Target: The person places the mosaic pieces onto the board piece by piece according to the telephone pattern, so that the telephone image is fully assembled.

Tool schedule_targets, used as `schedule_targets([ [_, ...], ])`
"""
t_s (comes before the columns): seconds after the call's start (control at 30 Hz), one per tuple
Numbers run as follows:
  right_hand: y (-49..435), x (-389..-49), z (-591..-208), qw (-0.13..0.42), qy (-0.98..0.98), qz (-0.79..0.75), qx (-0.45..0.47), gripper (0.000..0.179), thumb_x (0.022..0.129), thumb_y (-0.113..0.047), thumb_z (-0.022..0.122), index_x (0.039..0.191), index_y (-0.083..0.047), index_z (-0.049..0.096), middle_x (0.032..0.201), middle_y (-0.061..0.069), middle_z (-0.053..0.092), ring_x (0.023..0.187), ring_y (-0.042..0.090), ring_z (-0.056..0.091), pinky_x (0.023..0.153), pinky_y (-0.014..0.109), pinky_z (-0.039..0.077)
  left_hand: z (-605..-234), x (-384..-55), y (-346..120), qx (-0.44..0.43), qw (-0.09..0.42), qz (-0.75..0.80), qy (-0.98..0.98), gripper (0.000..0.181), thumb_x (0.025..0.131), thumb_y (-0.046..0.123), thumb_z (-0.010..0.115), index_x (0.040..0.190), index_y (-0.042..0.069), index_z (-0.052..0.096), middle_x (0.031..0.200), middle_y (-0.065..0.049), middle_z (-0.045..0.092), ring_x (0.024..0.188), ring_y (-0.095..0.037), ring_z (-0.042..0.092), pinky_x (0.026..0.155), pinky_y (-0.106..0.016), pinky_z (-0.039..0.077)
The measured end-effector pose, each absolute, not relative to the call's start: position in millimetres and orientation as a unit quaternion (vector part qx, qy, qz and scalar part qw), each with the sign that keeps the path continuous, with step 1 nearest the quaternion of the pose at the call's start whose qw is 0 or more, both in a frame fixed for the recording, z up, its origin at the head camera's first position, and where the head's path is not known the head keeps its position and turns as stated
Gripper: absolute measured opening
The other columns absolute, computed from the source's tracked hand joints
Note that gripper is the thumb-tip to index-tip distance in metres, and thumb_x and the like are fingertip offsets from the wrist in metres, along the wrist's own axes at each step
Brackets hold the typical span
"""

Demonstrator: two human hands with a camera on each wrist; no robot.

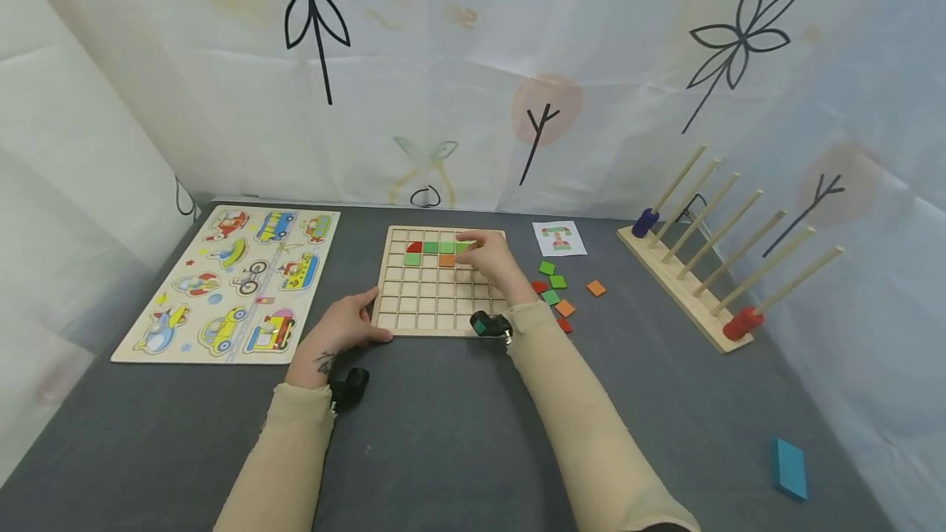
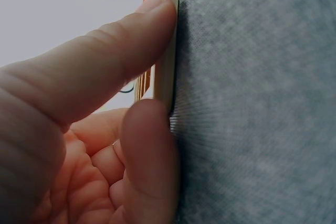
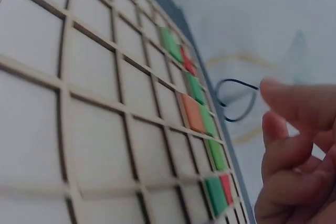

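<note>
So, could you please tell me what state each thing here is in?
Left hand: holding the grid board's near left corner.
Right hand: above the board, no tile visible in its grip.
Grid board: flat, partly filled with tiles.
Loose tiles: scattered, flat.
Card: flat, printed side up.
Peg rack: rings at both ends, middle pegs bare.
Picture board: flat, pictures up.
Blue block: lying apart.

You have tiles [image 1: 411,259] in the far rows of the grid board [image 1: 409,303], right hand [image 1: 489,257] over its far-right part, left hand [image 1: 344,321] at its near-left corner. Left of it, puzzle board [image 1: 231,295]; right, pattern card [image 1: 559,238], loose tiles [image 1: 557,282], then peg stand [image 1: 683,286]; far right, nearer you, block [image 1: 790,470].
</note>
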State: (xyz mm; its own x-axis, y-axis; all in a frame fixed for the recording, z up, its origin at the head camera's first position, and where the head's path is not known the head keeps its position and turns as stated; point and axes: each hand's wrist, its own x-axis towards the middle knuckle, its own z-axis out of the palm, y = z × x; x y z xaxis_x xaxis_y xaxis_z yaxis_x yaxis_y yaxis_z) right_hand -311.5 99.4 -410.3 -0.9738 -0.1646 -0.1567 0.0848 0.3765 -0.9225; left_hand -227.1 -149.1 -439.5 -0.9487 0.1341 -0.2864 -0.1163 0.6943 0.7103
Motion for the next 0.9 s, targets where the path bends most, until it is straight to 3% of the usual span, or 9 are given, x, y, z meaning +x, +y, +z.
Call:
schedule_targets([
  [0.23,158.8,-303.1,-400.7,0.102,0.761,-0.641,-0.008,0.048,0.085,-0.003,0.063,0.132,-0.007,0.051,0.078,-0.004,0.058,0.048,0.009,0.033,0.048,0.025,0.026,-437.8,-225.7,-149.3,0.006,0.159,0.393,0.906,0.093,0.07,0.019,0.08,0.145,0.004,0.027,0.068,-0.007,0.048,0.054,-0.015,0.045,0.052,-0.028,0.036],
  [0.6,271.3,-281.7,-419.7,0.062,0.738,-0.669,0.063,0.058,0.084,0.004,0.061,0.137,0.003,0.039,0.075,-0.01,0.056,0.051,0.004,0.039,0.048,0.021,0.031,-437.3,-225.9,-149.2,0.005,0.163,0.389,0.907,0.093,0.071,0.02,0.079,0.145,0.003,0.026,0.068,-0.007,0.048,0.055,-0.015,0.045,0.052,-0.028,0.036],
  [0.9,316.1,-276.3,-430.5,0.081,0.84,-0.525,0.106,0.057,0.079,0.007,0.056,0.135,-0.002,0.046,0.084,-0.003,0.05,0.056,0.006,0.042,0.05,0.023,0.034,-438.1,-226.0,-148.4,0.005,0.169,0.386,0.907,0.093,0.072,0.021,0.079,0.146,0.005,0.025,0.067,-0.006,0.048,0.055,-0.015,0.044,0.053,-0.028,0.036],
])
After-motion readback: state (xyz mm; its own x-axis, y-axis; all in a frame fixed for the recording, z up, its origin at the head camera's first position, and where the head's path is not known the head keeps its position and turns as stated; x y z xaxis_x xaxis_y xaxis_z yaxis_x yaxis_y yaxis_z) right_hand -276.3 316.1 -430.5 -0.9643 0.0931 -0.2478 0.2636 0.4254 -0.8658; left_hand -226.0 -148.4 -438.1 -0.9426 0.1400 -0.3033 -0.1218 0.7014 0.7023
